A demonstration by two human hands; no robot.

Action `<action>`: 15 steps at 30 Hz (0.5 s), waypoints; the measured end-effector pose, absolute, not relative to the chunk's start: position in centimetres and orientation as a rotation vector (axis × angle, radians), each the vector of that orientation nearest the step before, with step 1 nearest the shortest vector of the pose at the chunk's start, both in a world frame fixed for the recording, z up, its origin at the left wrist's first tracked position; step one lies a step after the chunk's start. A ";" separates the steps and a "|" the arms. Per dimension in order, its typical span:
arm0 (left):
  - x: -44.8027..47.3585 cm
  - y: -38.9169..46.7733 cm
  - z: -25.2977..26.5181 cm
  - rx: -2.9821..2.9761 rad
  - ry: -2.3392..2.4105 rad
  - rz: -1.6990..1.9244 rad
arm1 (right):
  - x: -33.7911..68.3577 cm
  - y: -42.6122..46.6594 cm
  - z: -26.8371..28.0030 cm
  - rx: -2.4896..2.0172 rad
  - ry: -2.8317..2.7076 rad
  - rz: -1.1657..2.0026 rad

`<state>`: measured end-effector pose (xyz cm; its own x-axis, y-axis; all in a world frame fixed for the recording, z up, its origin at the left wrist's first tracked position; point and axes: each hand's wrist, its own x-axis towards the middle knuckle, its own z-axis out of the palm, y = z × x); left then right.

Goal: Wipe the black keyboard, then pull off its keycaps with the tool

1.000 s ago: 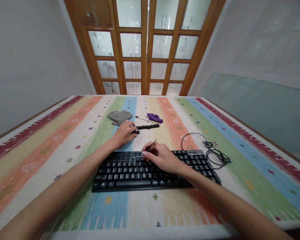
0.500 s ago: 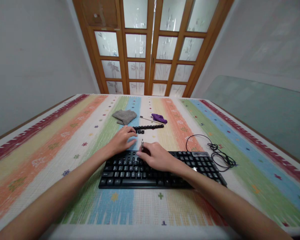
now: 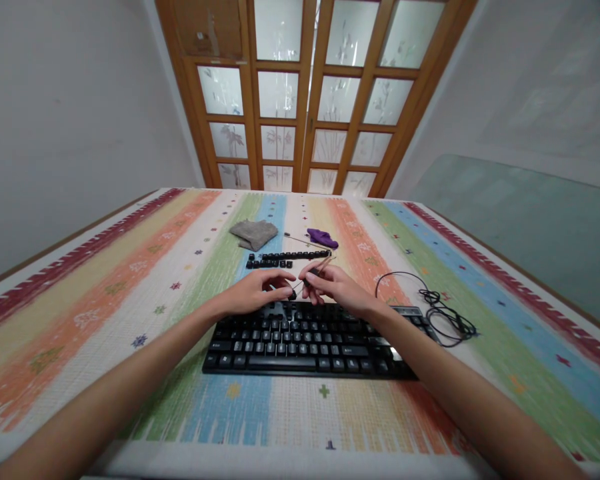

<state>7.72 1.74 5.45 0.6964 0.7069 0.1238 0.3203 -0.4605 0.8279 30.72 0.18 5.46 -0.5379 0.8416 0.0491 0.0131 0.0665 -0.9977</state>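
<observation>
A black computer keyboard (image 3: 280, 347) lies in front of me, with bare key sockets in its back row. Above its back edge, my right hand (image 3: 330, 283) grips a keycap puller (image 3: 310, 275), a dark handle with thin wires. My left hand (image 3: 257, 291) faces it from the left, its thumb and fingers closed at a black keycap (image 3: 293, 294) by the wire ends. Behind the hands, loose black keycaps (image 3: 295, 255) stand in two rows on the cloth.
Behind the loose keycaps lie a folded grey cloth (image 3: 253, 233), a thin brush-like stick (image 3: 300, 239) and a purple cloth (image 3: 323, 238). The keyboard's black cable (image 3: 450, 320) is coiled at the right. A striped tablecloth (image 3: 175, 293) covers the table.
My right hand has lifted from the keyboard and turned, bringing the puller's wires toward my left hand. The left hand has moved closer and now pinches a keycap there.
</observation>
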 end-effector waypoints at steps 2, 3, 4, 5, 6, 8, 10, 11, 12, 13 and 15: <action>8.2 1.7 5.2 1.971 0.729 0.580 | 31.2 -0.1 5.9 -0.808 -1.707 1.498; 8.5 1.7 5.1 1.932 0.716 0.589 | 31.4 -0.2 6.1 -0.798 -1.725 1.478; 8.7 1.7 4.9 1.893 0.710 0.603 | 31.6 -0.3 6.2 -0.795 -1.742 1.460; 9.0 1.8 4.8 1.852 0.705 0.616 | 31.8 -0.4 6.2 -0.797 -1.757 1.446; 9.2 1.8 4.8 1.811 0.697 0.623 | 31.9 -0.6 6.2 -0.802 -1.770 1.436; 9.7 1.9 4.6 1.748 0.677 0.632 | 32.3 -0.8 6.1 -0.806 -1.779 1.420; 10.0 2.0 4.6 1.726 0.675 0.647 | 32.5 -0.9 5.8 -0.813 -1.765 1.401; 10.2 2.1 4.6 1.729 0.684 0.662 | 32.7 -1.0 5.7 -0.820 -1.756 1.388; 10.3 2.2 4.6 1.742 0.700 0.677 | 32.8 -1.0 5.5 -0.829 -1.746 1.374; 10.4 2.2 4.6 1.766 0.721 0.686 | 32.9 -1.1 5.4 -0.842 -1.735 1.359; 10.6 2.4 4.6 1.853 0.765 0.684 | 33.1 -1.2 5.2 -0.877 -1.721 1.329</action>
